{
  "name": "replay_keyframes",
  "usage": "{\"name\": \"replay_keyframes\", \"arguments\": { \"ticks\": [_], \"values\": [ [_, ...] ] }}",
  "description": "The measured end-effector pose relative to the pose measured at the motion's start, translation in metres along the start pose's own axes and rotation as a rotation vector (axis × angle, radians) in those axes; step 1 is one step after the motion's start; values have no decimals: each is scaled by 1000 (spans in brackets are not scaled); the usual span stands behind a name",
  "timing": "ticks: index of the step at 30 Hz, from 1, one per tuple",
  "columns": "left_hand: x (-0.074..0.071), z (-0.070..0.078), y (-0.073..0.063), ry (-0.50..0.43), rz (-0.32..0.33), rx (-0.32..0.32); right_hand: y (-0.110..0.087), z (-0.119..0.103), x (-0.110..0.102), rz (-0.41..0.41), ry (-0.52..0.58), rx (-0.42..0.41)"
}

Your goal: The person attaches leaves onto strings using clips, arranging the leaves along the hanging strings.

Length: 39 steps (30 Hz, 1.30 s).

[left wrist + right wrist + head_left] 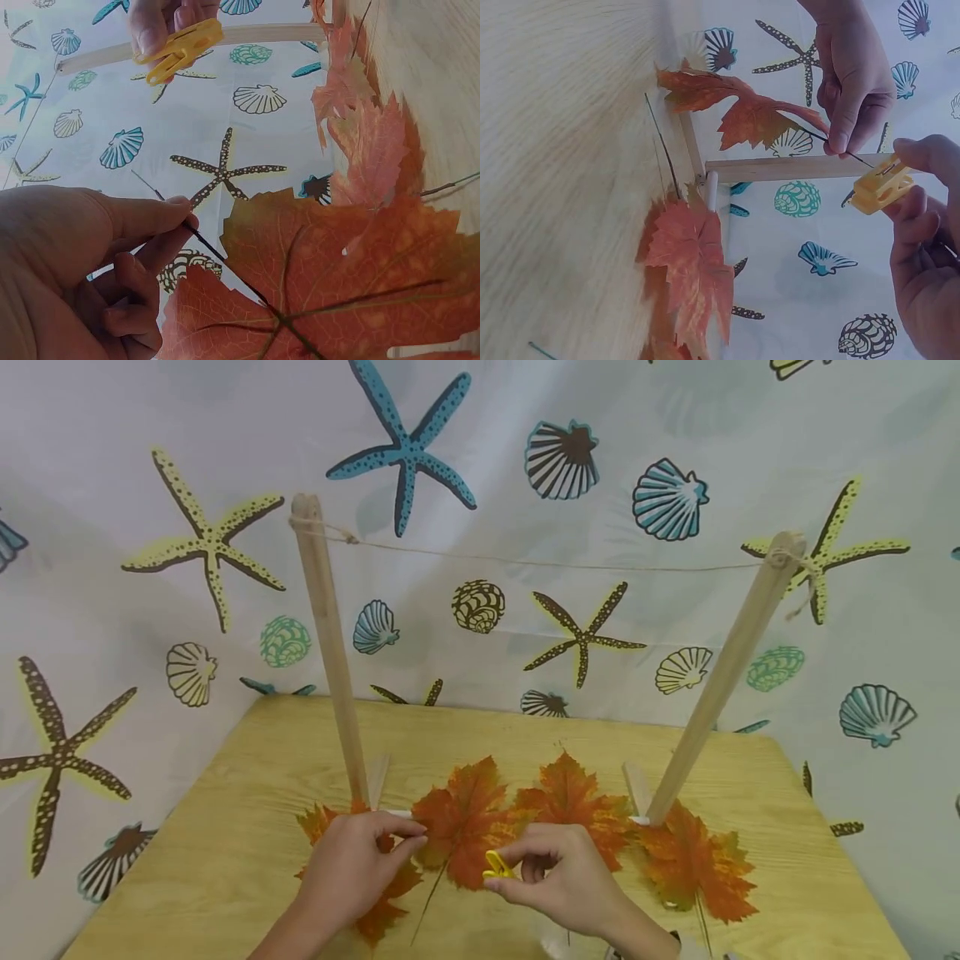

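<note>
Work in hand: leaves, one peg, a strung frame. Clock positions as in the head view.

Done: string point(555, 563) is tied to the left post point(333, 677) at 10 o'clock and the right post point(723, 693) at 2 o'clock; it spans the gap with slight sag. One leaf point(322, 277), at 7 o'clock, is in hand: the left hand point(356, 868) pinches its dark stem point(217, 251) between thumb and index finger, other fingers curled loosely.

Right hand point(558, 877), at 5 o'clock, holds a yellow peg point(180, 45) between thumb and fingers. Whether the peg's mouth is spread, cannot tell. In the left wrist view, peg and stem are apart.

Not done: peg is not on the leaf, and nothing hangs from the string. Three more leaves rest low on the table: middle-left leaf point(468, 814) at 6 o'clock, middle-right leaf point(573, 793) at 5, far-right leaf point(697, 864) at 4. No peg seen on these.

Judgement: early stage. Support looks ready; first peg-to-stem joining appears outstanding, with all four leaves off the string. Number of spare pegs: cannot tell.
</note>
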<state>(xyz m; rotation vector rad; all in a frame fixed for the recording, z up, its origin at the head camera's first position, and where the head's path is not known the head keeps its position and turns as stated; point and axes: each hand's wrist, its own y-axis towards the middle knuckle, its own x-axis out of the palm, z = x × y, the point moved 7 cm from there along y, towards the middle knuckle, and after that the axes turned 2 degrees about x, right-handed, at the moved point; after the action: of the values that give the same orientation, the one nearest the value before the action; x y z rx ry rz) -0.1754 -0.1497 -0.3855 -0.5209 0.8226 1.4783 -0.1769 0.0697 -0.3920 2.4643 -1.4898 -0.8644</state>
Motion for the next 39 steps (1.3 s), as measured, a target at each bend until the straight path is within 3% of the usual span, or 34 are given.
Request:
{"name": "replay_keyframes", "arguments": {
  "ticks": [9, 17, 25, 31, 39],
  "values": [
    [-13, -1, 11, -93, 3, -90, 27, -5, -5, -15, 59, 77],
    [-28, 7, 15, -81, 57, -43, 46, -11, -8, -41, 8, 189],
    [-37, 12, 16, -84, 74, -53, 64, -30, -1, -41, -7, 119],
    [-45, 19, 18, -50, 101, -21, 81, -44, -1, -14, 3, 58],
    [-54, 28, 27, -90, 114, 11, 105, -64, -5, -2, -30, 49]
  ]
}}
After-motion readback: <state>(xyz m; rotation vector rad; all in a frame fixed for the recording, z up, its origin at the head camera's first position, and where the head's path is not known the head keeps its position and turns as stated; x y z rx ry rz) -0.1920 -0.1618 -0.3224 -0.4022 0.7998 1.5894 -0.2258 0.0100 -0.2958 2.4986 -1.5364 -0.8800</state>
